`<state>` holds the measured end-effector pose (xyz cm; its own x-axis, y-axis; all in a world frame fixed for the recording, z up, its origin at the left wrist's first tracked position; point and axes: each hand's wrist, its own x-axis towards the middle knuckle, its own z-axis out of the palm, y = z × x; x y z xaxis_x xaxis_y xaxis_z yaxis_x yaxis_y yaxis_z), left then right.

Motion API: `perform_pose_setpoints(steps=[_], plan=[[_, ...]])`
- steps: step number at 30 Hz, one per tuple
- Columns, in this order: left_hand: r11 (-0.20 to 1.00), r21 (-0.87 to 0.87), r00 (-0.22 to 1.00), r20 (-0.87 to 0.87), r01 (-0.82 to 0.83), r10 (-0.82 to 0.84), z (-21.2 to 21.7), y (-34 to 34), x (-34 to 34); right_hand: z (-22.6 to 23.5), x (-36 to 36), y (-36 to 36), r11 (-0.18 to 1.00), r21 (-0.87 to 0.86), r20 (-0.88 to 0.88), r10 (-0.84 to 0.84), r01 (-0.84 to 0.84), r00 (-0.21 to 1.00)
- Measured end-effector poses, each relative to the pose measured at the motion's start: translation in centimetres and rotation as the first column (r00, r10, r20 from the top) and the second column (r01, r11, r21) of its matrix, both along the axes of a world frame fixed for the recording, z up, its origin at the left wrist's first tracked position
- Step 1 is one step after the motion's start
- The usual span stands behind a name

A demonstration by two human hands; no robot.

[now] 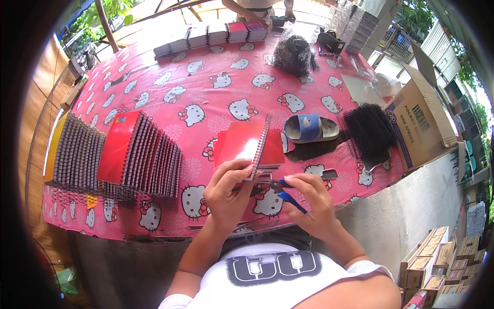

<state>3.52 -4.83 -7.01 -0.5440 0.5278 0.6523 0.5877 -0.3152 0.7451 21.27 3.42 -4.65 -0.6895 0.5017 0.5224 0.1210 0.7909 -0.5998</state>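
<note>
My left hand [229, 188] grips a red spiral notebook [242, 140] by its lower end, with the wire coil along its right side. In my right hand [315, 202] is a pair of blue-handled pliers [289, 194], whose jaws point left at the lower end of the coil. Whether the jaws touch the wire is too small to tell. Under the held notebook lie more red covers [276, 147] on the pink tablecloth. Just right of them a blue and white slide sandal [310, 127] rests on a dark patch.
Red spiral notebooks [121, 149] and yellow-covered ones [56, 147] stand stacked at the left. Black coils [369, 129] lie by a cardboard box [419, 121] at the right; a bag of black coils [294, 55] sits farther back. Another person [254, 13] stands at the far edge behind notebook stacks [217, 34].
</note>
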Motion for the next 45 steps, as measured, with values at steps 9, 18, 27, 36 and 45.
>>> perform_pose_setpoints(steps=[9, 18, 27, 36, 45], plan=[[0.999, 0.05, 0.997, -0.082, 0.01, -0.006, 0.1, -0.5, -0.4, -0.9, -1.5, -0.6, 0.98, -0.193, -0.096, 0.039, -0.057, 0.995], [0.982, 0.182, 0.971, -0.239, 0.044, 0.001, 0.1, -0.5, -1.1, -1.4, -1.5, 0.6, 0.065, -0.928, -0.335, 0.281, -0.366, 0.899], [0.801, 0.429, 0.908, 0.177, -0.418, 0.379, 9.6, -8.7, -6.9, -3.3, 0.1, 1.1, 0.956, -0.292, 0.085, 0.047, -0.021, 0.995], [0.764, 0.117, 0.761, 0.264, -0.635, 0.592, 4.1, -12.7, -18.4, -4.8, 1.2, 2.7, 0.998, 0.036, 0.285, -0.051, 0.043, 0.957], [0.8, 0.031, 0.79, 0.181, -0.599, 0.585, 6.3, -12.2, -17.2, -7.4, 5.7, 20.8, 0.684, 0.285, 0.337, -0.727, 0.672, 0.598]])
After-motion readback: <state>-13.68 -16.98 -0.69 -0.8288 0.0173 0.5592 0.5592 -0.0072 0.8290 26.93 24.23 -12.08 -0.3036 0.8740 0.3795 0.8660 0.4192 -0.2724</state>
